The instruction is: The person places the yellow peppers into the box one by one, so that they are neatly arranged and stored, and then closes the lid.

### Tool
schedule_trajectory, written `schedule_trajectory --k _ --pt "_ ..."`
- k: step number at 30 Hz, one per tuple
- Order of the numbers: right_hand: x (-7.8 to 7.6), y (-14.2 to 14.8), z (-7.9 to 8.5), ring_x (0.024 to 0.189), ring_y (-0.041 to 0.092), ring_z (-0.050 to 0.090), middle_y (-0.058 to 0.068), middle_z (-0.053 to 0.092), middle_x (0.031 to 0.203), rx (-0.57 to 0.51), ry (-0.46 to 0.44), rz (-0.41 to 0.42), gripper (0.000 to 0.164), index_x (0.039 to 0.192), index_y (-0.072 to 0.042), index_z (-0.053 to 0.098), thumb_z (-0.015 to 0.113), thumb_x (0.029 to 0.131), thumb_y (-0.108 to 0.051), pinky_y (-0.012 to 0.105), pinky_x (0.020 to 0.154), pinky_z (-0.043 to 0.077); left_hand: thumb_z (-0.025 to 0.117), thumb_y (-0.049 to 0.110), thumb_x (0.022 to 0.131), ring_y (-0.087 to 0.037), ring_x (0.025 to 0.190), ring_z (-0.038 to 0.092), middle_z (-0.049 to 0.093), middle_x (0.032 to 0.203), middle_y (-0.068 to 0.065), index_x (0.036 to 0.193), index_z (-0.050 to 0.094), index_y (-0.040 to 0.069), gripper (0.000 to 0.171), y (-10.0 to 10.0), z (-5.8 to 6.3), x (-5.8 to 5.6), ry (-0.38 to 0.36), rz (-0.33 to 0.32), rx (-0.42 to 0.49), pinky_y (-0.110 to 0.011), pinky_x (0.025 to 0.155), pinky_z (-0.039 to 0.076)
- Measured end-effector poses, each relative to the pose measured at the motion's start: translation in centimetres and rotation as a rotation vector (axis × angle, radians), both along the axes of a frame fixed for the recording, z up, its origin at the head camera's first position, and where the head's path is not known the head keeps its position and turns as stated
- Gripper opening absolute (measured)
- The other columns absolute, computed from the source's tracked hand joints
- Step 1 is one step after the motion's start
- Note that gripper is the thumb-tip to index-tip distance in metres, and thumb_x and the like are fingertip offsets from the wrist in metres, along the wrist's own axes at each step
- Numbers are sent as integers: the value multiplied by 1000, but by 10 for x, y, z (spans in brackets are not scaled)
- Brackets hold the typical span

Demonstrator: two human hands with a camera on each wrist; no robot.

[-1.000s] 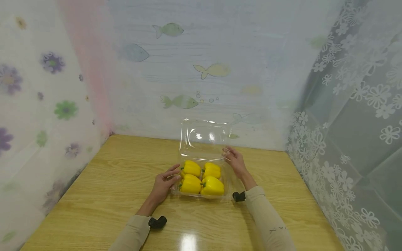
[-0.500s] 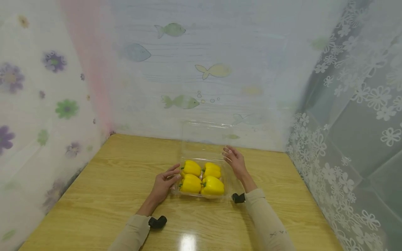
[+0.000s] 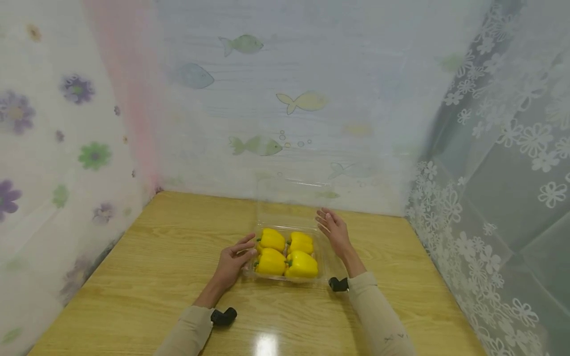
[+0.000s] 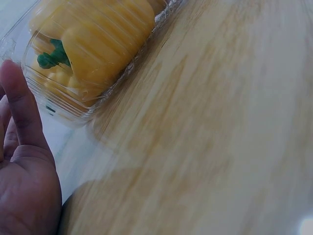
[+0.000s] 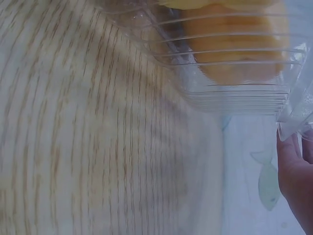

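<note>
A clear plastic clamshell box (image 3: 324,267) sits on the table with several yellow bell peppers (image 3: 302,264) in it, green stems pointing left. Its transparent lid (image 3: 289,205) stands raised at the back. At the box's left side is my left hand (image 3: 232,259), fingers extended along the rim. A fingertip meets the box's corner in the left wrist view, beside a pepper (image 4: 107,44) seen through the ribbed wall. My right hand (image 3: 335,231) is at the back right, fingers loosely bent near the lid's hinge end. In the right wrist view its fingers overlap the plastic edge.
The wooden table (image 3: 156,267) extends around the box. Behind it hangs a curtain with fish (image 3: 262,146), and patterned curtains flank both sides. A black device (image 3: 224,317) is on the left wrist, another (image 3: 338,284) on the right.
The lid's top edge has dropped lower in the head view, and the bright reflections on the lid are gone. Both hands and the peppers stay nearly in place.
</note>
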State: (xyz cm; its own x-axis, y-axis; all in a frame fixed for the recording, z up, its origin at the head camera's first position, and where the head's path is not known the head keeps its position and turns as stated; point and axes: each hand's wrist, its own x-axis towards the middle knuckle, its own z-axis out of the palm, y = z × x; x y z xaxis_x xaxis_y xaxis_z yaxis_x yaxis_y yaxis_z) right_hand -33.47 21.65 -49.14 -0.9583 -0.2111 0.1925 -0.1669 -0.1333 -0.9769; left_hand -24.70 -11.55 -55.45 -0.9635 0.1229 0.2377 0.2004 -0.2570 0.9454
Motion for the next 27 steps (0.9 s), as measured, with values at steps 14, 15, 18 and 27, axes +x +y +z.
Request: schedule_trajectory --k 14,15,18,27 --pt "-1 2 1 148 42 33 28 33 160 -62 -96 12 61 153 9 30 32 113 -37 47 119 31 70 10 97 -5 84 65 46 156 -15 129 63 -12 39 2 0 3 -34 32 -18 -15 54 47" --pt "-1 2 2 148 42 32 28 32 160 -71 -104 14 61 153 9 30 32 113 -37 47 120 30 70 9 97 -5 83 65 46 156 -17 129 62 -13 40 2 0 3 -29 30 -19 -16 54 47" --pt "0 2 5 148 43 31 30 30 161 -86 -111 23 60 152 9 31 31 113 -36 49 121 27 69 9 97 -4 83 65 44 157 -19 130 61 -14 41 2 0 2 -20 26 -16 -15 55 47" --pt "3 2 11 150 41 28 33 25 161 -118 -150 43 59 150 11 32 31 114 -35 50 123 23 68 8 98 -3 82 64 43 157 -20 131 60 -15 41 2 0 1 -12 23 -18 -15 55 46"
